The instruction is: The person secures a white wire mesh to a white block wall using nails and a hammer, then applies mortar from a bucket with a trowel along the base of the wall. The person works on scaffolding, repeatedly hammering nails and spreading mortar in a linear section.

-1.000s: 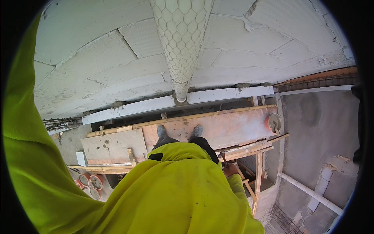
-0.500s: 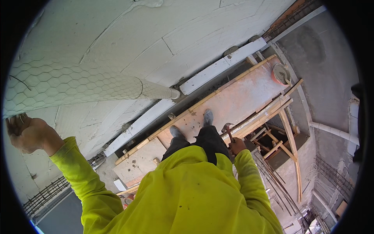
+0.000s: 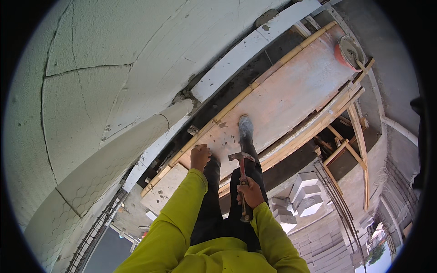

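In my right hand (image 3: 251, 193) is a claw hammer (image 3: 242, 170), gripped by its handle with the metal head pointing away from me. My left hand (image 3: 200, 157) is closed in front of my left knee, above the plank platform. Whatever its fingers hold, if anything, is too small to make out. To the left of that hand, a pale round pipe (image 3: 152, 129) wrapped in hexagonal wire mesh (image 3: 86, 186) runs along the block wall (image 3: 132, 50). Neither hand touches it.
I stand on a board platform (image 3: 291, 86) edged by a bamboo pole (image 3: 255, 86). At its far right end stands a red bucket (image 3: 349, 52) of mortar. Timber framing (image 3: 359, 141) surrounds an opening on the right, near stacked pale blocks (image 3: 307, 195) and steel bars (image 3: 339, 200).
My left hand has come away from the mesh at the far left to in front of my body and closed. The hammer has come up in front of my legs. The view has shifted.
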`<state>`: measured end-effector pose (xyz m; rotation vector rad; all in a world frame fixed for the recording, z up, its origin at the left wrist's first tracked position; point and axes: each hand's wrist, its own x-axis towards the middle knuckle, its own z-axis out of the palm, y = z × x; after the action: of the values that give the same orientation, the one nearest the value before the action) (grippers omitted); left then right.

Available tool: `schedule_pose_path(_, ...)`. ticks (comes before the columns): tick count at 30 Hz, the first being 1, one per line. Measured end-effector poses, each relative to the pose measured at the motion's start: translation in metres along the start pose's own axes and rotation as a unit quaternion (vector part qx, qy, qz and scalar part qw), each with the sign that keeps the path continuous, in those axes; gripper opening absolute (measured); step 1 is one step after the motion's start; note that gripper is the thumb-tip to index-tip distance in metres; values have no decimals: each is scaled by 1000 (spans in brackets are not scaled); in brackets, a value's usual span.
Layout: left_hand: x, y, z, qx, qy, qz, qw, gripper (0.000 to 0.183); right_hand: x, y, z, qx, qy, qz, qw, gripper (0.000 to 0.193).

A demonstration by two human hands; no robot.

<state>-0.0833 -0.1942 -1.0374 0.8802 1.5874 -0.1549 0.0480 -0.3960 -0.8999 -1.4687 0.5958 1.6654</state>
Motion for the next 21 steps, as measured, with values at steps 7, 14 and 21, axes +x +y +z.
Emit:
schedule_pose_path(7,194,22,66,-356,46,-64,931,52,57,12,1,104,-17,45,993,35)
schedule_pose_path(14,276,39,82,-598,24,-35,801,85,66,-17,-4,188,-28,80,978,39)
schedule_pose_path(21,283,60,102,-685,53,-33,726,91,72,-30,-4,211,-14,74,975,43)
